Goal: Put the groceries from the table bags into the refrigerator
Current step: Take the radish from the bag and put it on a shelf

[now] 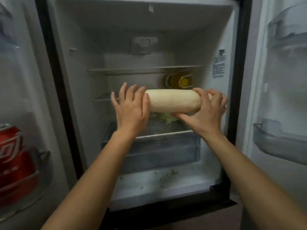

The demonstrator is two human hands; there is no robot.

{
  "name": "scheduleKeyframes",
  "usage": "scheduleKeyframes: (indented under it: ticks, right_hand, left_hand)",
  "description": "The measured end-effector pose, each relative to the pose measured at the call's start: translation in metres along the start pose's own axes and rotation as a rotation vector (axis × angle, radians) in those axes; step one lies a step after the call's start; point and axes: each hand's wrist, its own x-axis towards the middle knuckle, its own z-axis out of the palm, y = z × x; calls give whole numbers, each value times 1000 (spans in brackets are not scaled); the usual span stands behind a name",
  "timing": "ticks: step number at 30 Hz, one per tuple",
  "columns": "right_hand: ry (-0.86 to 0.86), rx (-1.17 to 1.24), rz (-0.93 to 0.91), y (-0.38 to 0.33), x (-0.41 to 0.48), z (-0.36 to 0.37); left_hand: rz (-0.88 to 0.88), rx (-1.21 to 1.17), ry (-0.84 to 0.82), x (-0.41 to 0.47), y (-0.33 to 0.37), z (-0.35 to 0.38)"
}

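A long pale white radish (172, 100) lies crosswise in the air inside the open refrigerator (214, 143), level with the middle shelf. My left hand (131, 110) presses flat against its left end with the fingers spread. My right hand (207, 110) wraps around its right end, thumb underneath. Green leafy vegetables (166, 118) lie on the shelf just below the radish, partly hidden by it.
A bottle of yellow liquid (181, 80) lies on its side at the back right of the middle shelf. A clear drawer (162, 151) sits under the lower shelf. A red can (13, 155) stands in the left door bin. Door bins (279, 141) line the right door.
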Motion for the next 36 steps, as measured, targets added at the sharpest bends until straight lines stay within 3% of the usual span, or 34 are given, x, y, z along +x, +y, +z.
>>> scheduleKeyframes:
  ticks: [4,7,11,15,19,25,36]
  right_hand:
    - [-10,21,-51,16,47,48]
    - [-12,48,-86,22,70,82]
    - [-68,96,-92,21,89,122]
    - [-240,113,-63,16,100,152]
    - [-307,75,-41,21,105,167]
    - [-269,-264,-245,28,105,184]
    - [-65,-329,-380,39,102,201]
  left_hand:
    - [196,206,-244,41,-30,19]
    - [227,294,-348,58,-49,33]
    - [209,324,-293,70,-71,54]
    - [204,362,-229,78,-94,64]
    - [111,388,-237,88,-113,70]
    - [-172,375,-360,124,-122,86]
    - [-329,385,-697,184,-154,155]
